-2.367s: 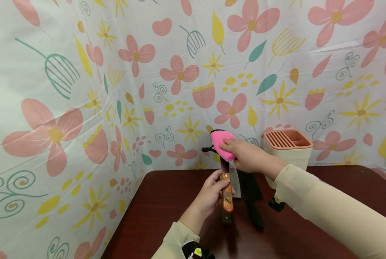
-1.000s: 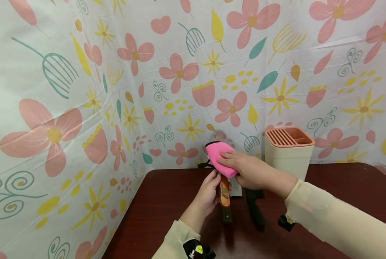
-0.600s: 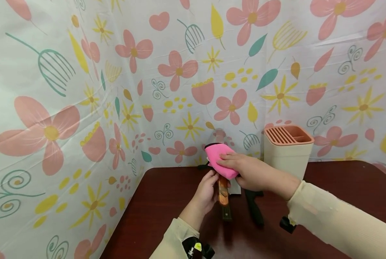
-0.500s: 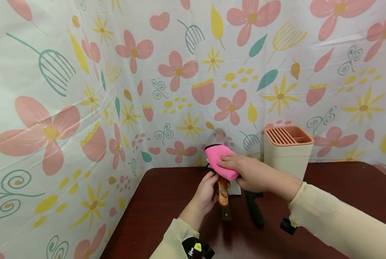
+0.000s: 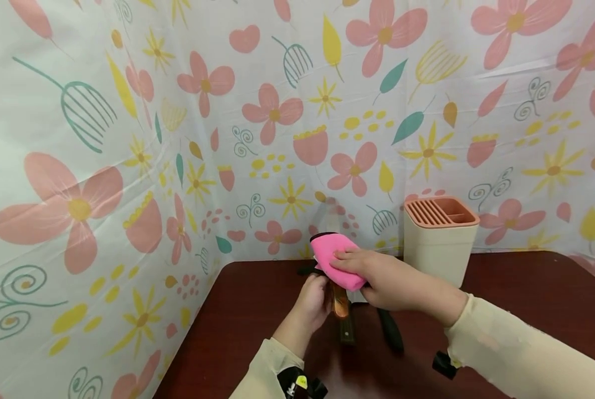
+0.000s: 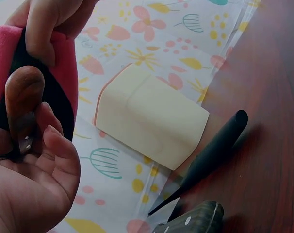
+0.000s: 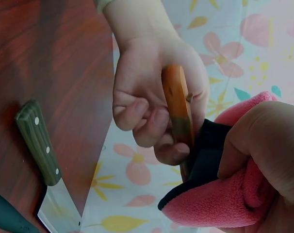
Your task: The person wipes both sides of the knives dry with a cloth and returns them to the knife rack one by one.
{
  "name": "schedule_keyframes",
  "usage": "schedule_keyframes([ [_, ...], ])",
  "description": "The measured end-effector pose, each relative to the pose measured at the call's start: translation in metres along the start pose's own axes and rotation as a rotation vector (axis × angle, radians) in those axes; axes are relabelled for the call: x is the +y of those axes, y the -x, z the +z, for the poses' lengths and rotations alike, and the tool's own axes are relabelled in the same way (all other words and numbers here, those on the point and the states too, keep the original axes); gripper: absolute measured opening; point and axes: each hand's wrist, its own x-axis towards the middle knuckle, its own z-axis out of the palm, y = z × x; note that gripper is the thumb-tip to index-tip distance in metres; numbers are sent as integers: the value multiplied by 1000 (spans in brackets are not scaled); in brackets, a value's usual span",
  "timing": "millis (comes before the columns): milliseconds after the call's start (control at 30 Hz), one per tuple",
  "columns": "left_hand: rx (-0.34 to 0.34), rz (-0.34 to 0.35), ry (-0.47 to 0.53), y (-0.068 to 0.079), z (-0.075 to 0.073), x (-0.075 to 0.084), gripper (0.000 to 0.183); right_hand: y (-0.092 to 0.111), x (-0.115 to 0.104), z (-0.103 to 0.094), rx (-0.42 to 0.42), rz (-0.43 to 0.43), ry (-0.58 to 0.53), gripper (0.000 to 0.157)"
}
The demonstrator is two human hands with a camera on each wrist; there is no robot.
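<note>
In the head view, here are both hands at work over the bench (image 5: 257, 327): the left hand (image 5: 309, 303) grips the wooden handle of a knife (image 5: 340, 306), and the right hand (image 5: 377, 274) holds a pink cloth (image 5: 338, 261) bunched over the knife, just beyond the left hand's fingers. The knife sits mid-bench, raised, the handle's end pointing back toward the person. Below it lies a green knife (image 5: 347, 332), its handle poking out, and to the right of that a black handle (image 5: 391, 332). Off to the right, near the floral curtain (image 5: 277, 166), the cream block (image 5: 439, 252) stands upright, its orange top split into slots and compartments.

Over to the left wrist: the left hand's fingers curl round the knife, butt end to the camera, while the right hand clasps the cloth right above, dark lining showing. The block, the black handle and part of the green knife fill the rest.

Now the right wrist: a close look at those curled fingers, wooden handle across the palm, and the cloth's dark lining against the knife, hiding much of the blade. The green knife's pale blade shows too.
</note>
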Motion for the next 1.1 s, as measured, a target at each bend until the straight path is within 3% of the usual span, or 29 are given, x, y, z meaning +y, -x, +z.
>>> schedule_keyframes([
  [167,-6,-16,11,-1,-5,1,35,4,-6,3,15,-1,6,73],
  [367,29,-48,12,2,-8,-4,37,13,-14,9,22,-9,-8,65],
  [600,-28,25,57,3,-13,-6,13,19,-22,12,46,-50,-15,59],
  [733,-44,57,42,2,-14,-3,26,24,-29,12,63,-72,-11,58],
  [867,-45,51,12,0,-9,2,36,31,-34,11,78,-84,-4,61],
  [1033,6,23,40,0,2,11,25,39,-38,9,65,-73,-14,64],
  [1100,24,21,60,1,4,14,28,41,-39,8,50,-65,-29,63],
])
